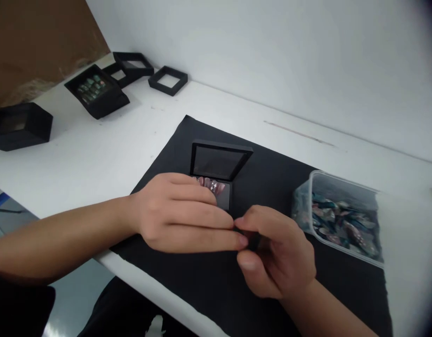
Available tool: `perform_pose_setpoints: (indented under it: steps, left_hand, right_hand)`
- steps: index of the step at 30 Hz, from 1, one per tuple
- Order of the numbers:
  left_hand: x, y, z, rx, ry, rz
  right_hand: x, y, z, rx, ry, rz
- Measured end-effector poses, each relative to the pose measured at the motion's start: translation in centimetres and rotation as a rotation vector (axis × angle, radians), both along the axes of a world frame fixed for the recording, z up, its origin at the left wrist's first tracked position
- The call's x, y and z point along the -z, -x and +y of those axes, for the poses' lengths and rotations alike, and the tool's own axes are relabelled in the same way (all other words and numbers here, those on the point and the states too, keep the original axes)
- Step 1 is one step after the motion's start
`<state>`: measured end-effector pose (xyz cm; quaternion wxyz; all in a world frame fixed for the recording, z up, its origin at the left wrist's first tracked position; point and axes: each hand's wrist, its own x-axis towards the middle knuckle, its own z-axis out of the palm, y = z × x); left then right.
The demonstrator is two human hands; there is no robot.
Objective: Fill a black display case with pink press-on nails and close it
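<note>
My left hand (pixel 187 213) reaches across from the left, its fingers long and pressed together, thumb hidden beneath. Its fingertips meet those of my right hand (pixel 281 252), which is curled with thumb and forefinger close together. Whatever lies between the fingertips is too small or hidden to make out. Just behind my left hand, a black display case (pixel 223 196) stands open on a black mat (pixel 173 281), its windowed lid (pixel 217 160) tilted up. A row of mauve press-on nails (pixel 213 185), some with sparkling decorations, shows in the case, partly covered by my left fingers.
A clear plastic tub (pixel 312 206) of mixed, decorated press-on nails (pixel 345 224) stands at the right. Several black cases lie at the back left, one holding green nails (pixel 92 88), near an upright black frame (pixel 168 80). A white wall (pixel 289 61) bounds the table's back.
</note>
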<state>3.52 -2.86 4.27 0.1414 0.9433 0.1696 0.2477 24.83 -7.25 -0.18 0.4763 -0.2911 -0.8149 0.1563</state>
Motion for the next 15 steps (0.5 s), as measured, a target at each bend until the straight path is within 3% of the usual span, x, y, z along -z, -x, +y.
perform_pose_setpoints:
  steps: [4,6,11,13,15]
  left_hand:
    - [-0.75,-0.81,-0.18,0.040,0.101,0.065]
    - [-0.79,-0.79,-0.30,0.050,0.058,0.030]
    - [-0.25,-0.39,-0.66,0.058,-0.258,-0.129]
    - [-0.19,-0.46,-0.76,0.028,-0.266,-0.135]
    - [-0.35,-0.57,-0.82,0.000,-0.170,-0.098]
  right_hand:
    - [-0.54,-0.06,-0.14,-0.074,0.038,-0.082]
    - [-0.54,-0.24,-0.09,-0.089,0.003,-0.145]
    - [-0.15,-0.56,0.11,-0.092,-0.098,-0.220]
    - [0.04,-0.53,0.14,-0.089,-0.101,-0.199]
    - [0.18,-0.43,0.13,-0.090,-0.087,-0.157]
